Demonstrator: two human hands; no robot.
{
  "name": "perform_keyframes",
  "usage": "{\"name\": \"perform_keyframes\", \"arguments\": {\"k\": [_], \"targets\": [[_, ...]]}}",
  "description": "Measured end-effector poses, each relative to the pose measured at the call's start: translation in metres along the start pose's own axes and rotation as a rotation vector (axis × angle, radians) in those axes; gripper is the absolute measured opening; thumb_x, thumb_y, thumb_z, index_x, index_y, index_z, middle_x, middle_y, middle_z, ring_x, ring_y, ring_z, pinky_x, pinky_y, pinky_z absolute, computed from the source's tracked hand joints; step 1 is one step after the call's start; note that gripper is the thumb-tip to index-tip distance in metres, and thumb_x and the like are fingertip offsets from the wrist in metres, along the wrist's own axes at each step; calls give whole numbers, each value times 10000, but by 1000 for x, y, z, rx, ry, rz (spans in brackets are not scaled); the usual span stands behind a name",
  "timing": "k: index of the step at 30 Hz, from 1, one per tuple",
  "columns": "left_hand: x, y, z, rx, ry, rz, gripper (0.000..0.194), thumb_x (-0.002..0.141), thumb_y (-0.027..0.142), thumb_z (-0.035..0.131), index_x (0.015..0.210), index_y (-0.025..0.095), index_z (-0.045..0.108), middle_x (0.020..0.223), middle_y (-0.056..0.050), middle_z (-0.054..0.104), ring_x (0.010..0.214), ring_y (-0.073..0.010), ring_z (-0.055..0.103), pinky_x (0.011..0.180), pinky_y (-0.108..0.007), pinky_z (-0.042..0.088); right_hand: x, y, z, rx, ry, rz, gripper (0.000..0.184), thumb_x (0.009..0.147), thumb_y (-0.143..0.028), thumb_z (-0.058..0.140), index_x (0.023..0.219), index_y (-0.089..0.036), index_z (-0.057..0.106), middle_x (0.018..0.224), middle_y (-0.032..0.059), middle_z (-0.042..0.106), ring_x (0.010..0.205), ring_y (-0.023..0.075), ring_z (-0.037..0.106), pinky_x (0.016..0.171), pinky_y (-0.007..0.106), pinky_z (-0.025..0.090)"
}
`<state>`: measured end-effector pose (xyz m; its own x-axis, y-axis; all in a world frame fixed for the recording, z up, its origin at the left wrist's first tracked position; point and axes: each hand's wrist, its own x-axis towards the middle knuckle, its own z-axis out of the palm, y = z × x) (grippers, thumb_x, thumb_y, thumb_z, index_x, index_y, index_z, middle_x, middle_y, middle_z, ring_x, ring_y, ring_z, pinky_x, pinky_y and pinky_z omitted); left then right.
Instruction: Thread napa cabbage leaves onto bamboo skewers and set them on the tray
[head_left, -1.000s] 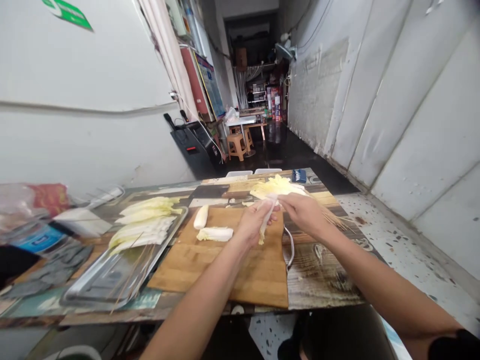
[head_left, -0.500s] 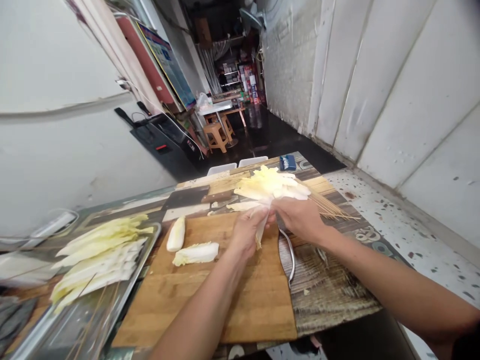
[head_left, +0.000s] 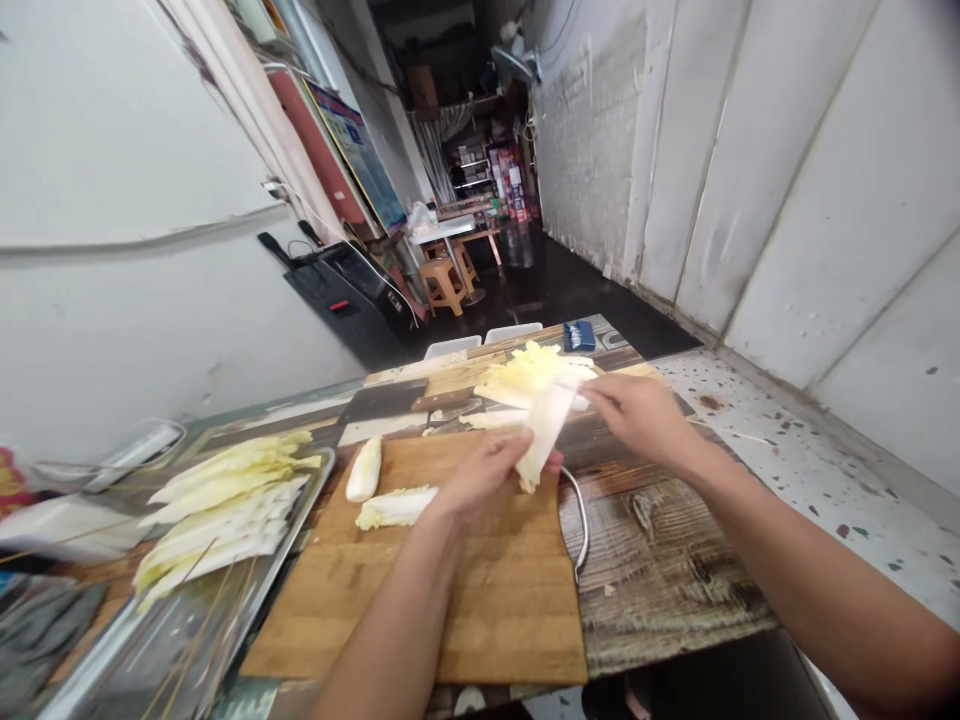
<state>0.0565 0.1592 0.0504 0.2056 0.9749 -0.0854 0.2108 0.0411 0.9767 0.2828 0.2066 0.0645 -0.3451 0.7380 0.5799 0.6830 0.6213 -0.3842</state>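
A pale Chinese cabbage leaf (head_left: 550, 425) hangs slanted above the cutting board's right edge. My left hand (head_left: 487, 465) is closed on its lower part, thumb in front. At the leaf's upper end, the fingers of my right hand (head_left: 637, 410) are pinched together. A thin bamboo skewer (head_left: 731, 432) sticks out behind that hand; its front part is hidden by the fingers and leaf. Two small cabbage pieces, one upright (head_left: 364, 470) and one lying crosswise (head_left: 396, 507), rest on the wooden cutting board (head_left: 420, 600). Beyond my hands lies a pile of yellow-white cabbage leaves (head_left: 517, 375).
Left of the board, a metal tray (head_left: 259, 585) holds cabbage leaves (head_left: 225, 510) and several skewers. A cleaver (head_left: 386, 398) lies behind the board. A blue packet (head_left: 579, 335) sits at the table's far edge, near two white containers (head_left: 514, 333). The board has a metal handle (head_left: 581, 520).
My hands have moved apart, the right one rightward and slightly up. More of the leaf shows between them, and a skewer now projects behind the right hand. The view has shifted slightly.
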Motion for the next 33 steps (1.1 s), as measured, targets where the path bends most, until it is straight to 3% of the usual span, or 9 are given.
{"name": "perform_keyframes", "arguments": {"k": [2,4,6,11,18,21,24,29,33], "targets": [[5,2,-12,326,140,95,508,911,560,489,1099,144,712,1064,-137,746,968,-256,703,877,-391,539,-3,10,-15,41,94,38,216,885,-244,533,842,-226,744,835,27,760,716,197,669,621,288,430],[18,2,-18,523,271,110,365,917,403,533,1128,155,698,1173,-130,713,1103,-275,651,1003,-430,470,-8,20,-24,92,225,89,194,872,-266,553,841,-228,741,836,21,762,715,195,680,628,288,462],[37,0,-18,667,276,91,276,888,278,587,1108,161,706,1231,-129,685,1209,-290,583,1089,-444,390,-12,26,-27,141,380,151,220,895,-302,532,871,-213,732,861,37,761,743,195,687,663,295,493],[84,-6,-9,1013,109,-26,250,904,300,618,1113,170,662,1240,-113,641,1194,-268,568,1050,-483,434,-15,29,-14,216,577,231,268,923,-346,500,919,-196,723,898,69,748,787,205,678,733,330,518],[121,-2,-34,1244,-225,-142,310,932,367,586,1183,185,604,1227,-84,609,1050,-224,618,891,-423,543,-15,28,0,264,442,255,270,916,-298,482,928,-200,733,915,77,749,829,219,681,788,335,512],[120,0,-42,1268,-317,-83,309,933,365,584,1178,178,605,1220,-86,613,1044,-221,620,892,-428,543,-15,26,2,264,400,268,270,914,-283,473,915,-200,729,940,81,750,863,220,682,804,324,503],[110,9,-43,1303,-301,16,299,936,365,579,1172,182,607,1215,-87,615,1034,-214,622,889,-422,544,-17,21,-1,275,392,240,278,924,-296,461,904,-206,724,923,79,752,865,227,689,796,333,508],[90,35,-44,1362,-123,275,264,943,360,569,1125,178,624,1157,-80,640,970,-186,635,850,-389,554,-19,18,-6,311,480,170,241,923,-355,495,885,-281,720,913,88,755,825,303,712,761,450,553],[52,24,-29,1362,28,523,171,908,183,543,792,144,662,847,-104,678,865,-221,638,809,-394,522,-19,26,-3,324,527,154,187,904,-390,527,899,-431,710,914,52,752,809,360,711,747,535,544]]}}
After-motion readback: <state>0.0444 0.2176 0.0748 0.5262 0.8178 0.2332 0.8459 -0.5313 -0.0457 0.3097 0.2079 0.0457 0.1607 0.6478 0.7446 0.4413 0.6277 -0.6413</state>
